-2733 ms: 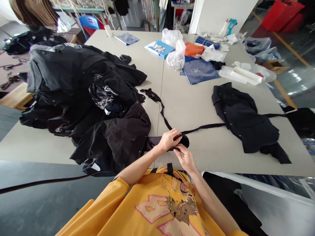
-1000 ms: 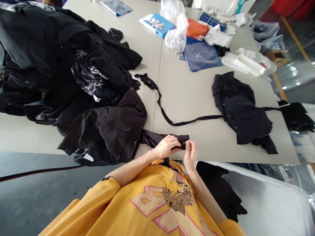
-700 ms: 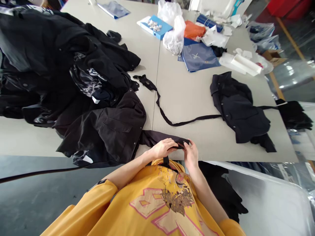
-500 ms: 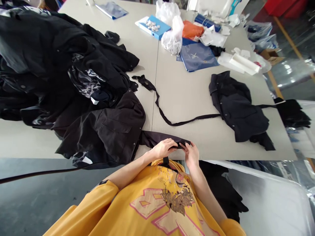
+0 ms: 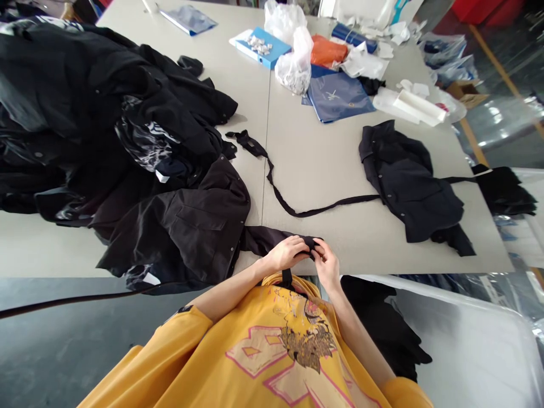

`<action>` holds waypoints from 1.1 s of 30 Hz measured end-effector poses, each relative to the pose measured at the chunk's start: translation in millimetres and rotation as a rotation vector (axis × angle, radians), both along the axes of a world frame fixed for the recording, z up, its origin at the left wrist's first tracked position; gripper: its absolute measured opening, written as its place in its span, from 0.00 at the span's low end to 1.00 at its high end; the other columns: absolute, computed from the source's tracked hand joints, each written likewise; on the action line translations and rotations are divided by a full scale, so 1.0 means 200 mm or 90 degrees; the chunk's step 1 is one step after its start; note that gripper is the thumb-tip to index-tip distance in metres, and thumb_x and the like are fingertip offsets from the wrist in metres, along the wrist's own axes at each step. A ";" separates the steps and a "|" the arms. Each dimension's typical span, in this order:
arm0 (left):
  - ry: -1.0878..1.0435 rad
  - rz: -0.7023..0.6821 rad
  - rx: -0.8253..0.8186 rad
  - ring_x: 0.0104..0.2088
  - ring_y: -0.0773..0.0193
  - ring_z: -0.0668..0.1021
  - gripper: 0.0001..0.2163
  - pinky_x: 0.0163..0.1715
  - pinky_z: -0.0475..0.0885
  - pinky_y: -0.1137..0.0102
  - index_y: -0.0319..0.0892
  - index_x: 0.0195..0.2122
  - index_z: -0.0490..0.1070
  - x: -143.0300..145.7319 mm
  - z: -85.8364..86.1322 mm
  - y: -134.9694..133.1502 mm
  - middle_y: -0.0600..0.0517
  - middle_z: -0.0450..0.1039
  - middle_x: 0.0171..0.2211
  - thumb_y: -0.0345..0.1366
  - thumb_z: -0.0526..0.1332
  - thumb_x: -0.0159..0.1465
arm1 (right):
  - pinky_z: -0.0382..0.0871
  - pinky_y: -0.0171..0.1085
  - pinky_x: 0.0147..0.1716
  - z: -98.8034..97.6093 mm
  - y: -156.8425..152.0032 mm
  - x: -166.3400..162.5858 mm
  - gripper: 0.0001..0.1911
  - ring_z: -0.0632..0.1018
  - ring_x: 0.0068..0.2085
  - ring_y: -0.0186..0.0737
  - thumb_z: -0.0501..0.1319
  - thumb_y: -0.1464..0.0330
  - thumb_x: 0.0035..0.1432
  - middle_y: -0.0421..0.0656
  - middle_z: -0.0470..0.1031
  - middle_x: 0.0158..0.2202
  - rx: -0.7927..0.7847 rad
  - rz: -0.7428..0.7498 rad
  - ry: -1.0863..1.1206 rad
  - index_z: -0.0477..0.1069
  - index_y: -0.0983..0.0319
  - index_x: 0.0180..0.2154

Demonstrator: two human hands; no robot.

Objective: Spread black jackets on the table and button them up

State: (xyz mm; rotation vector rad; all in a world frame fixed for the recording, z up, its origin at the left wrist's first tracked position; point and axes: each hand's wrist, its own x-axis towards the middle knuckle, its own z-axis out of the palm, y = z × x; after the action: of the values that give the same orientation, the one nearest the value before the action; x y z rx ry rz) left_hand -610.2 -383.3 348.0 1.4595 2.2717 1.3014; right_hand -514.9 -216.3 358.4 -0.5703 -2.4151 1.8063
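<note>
Sleeve [image 5: 272, 238] of one black jacket [image 5: 187, 226] is what's getting worked on right now. It sticks out along the near edge of the table [image 5: 323, 170], right in front of the person in the yellow shirt. The left hand [image 5: 287, 254] is curled over the end of the sleeve with the fingers closed on the cloth. The right hand [image 5: 327, 263] meets it from the other side and pinches the tip of the cuff between thumb and fingertips. Can't tell what exactly is at the cuff, it's too small and dark.

As for how far along things are, my guess is not very. The jacket in hand lies at the edge of a big heap of black clothes [image 5: 85, 113] that takes up the left half of the table. Only one other jacket [image 5: 408, 181] lies by itself on the right, well apart from the hands. A long black strap [image 5: 289, 207] runs across the table between the two. More dark cloth [image 5: 382, 323] sits low beside the person's right arm, next to a white bin [image 5: 467, 340]. At the far end there's a plastic bag [image 5: 293, 68] and a blue box [image 5: 259, 46].
</note>
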 end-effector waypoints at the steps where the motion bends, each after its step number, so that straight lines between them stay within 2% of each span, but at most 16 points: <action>1: 0.007 0.003 0.001 0.38 0.60 0.76 0.13 0.45 0.71 0.63 0.40 0.40 0.74 -0.01 0.00 0.00 0.47 0.76 0.36 0.41 0.55 0.75 | 0.76 0.45 0.47 0.01 -0.01 -0.01 0.22 0.82 0.45 0.46 0.61 0.58 0.63 0.49 0.81 0.45 -0.009 0.002 0.005 0.72 0.62 0.54; 7: 0.029 0.028 -0.029 0.37 0.60 0.75 0.12 0.43 0.71 0.64 0.40 0.39 0.73 0.00 -0.01 0.00 0.48 0.74 0.35 0.41 0.56 0.74 | 0.77 0.45 0.46 0.06 -0.02 -0.02 0.22 0.82 0.44 0.47 0.61 0.57 0.63 0.50 0.81 0.44 -0.015 -0.034 0.013 0.73 0.62 0.53; 10: 0.036 0.050 -0.004 0.37 0.60 0.74 0.12 0.42 0.70 0.65 0.40 0.38 0.72 0.01 -0.02 0.00 0.48 0.74 0.35 0.42 0.56 0.74 | 0.77 0.45 0.47 0.06 -0.02 -0.01 0.22 0.82 0.45 0.47 0.61 0.57 0.63 0.50 0.81 0.44 -0.001 -0.043 0.009 0.74 0.62 0.53; 15: 0.051 0.063 0.014 0.36 0.60 0.73 0.13 0.41 0.70 0.65 0.40 0.38 0.72 0.01 -0.05 -0.02 0.48 0.74 0.35 0.43 0.56 0.74 | 0.77 0.46 0.49 0.07 -0.01 -0.01 0.20 0.82 0.47 0.48 0.59 0.59 0.63 0.50 0.81 0.47 0.063 0.005 0.021 0.76 0.61 0.52; 19: 0.048 0.057 0.008 0.36 0.60 0.73 0.13 0.41 0.69 0.65 0.40 0.38 0.72 -0.01 -0.04 -0.02 0.48 0.73 0.34 0.43 0.56 0.74 | 0.78 0.46 0.49 0.09 0.00 -0.01 0.19 0.82 0.45 0.46 0.57 0.60 0.65 0.49 0.81 0.47 0.092 0.041 0.033 0.76 0.61 0.51; 23: 0.023 0.067 -0.026 0.42 0.57 0.74 0.12 0.45 0.70 0.62 0.39 0.46 0.72 -0.02 0.00 -0.03 0.45 0.74 0.40 0.44 0.60 0.72 | 0.78 0.44 0.48 0.11 0.01 -0.02 0.18 0.82 0.44 0.45 0.56 0.61 0.66 0.49 0.81 0.48 0.100 0.072 0.050 0.76 0.61 0.51; 26: 0.034 0.046 -0.075 0.46 0.55 0.75 0.13 0.48 0.70 0.61 0.39 0.50 0.71 -0.01 0.00 -0.02 0.43 0.73 0.45 0.42 0.58 0.73 | 0.78 0.43 0.46 0.10 0.00 -0.02 0.17 0.81 0.45 0.45 0.56 0.60 0.66 0.49 0.81 0.48 0.118 0.079 0.053 0.76 0.60 0.50; 29: 0.050 0.020 -0.119 0.41 0.58 0.76 0.11 0.45 0.69 0.63 0.39 0.45 0.72 0.00 -0.03 0.00 0.46 0.73 0.39 0.40 0.55 0.75 | 0.77 0.43 0.44 0.06 -0.02 -0.01 0.18 0.81 0.42 0.45 0.54 0.59 0.66 0.50 0.81 0.43 0.148 0.041 0.046 0.75 0.61 0.50; 33: 0.068 0.022 -0.154 0.39 0.60 0.76 0.12 0.43 0.68 0.65 0.38 0.38 0.72 0.00 -0.08 0.03 0.48 0.73 0.35 0.39 0.55 0.74 | 0.76 0.44 0.40 -0.01 -0.06 0.01 0.20 0.79 0.38 0.45 0.55 0.56 0.66 0.50 0.79 0.39 0.171 -0.061 0.036 0.70 0.63 0.50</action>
State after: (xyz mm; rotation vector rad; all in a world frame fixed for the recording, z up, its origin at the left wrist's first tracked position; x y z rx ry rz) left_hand -609.9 -377.2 332.0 1.4425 2.4307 0.9364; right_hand -512.9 -227.8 355.8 -0.5872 -2.4874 1.4114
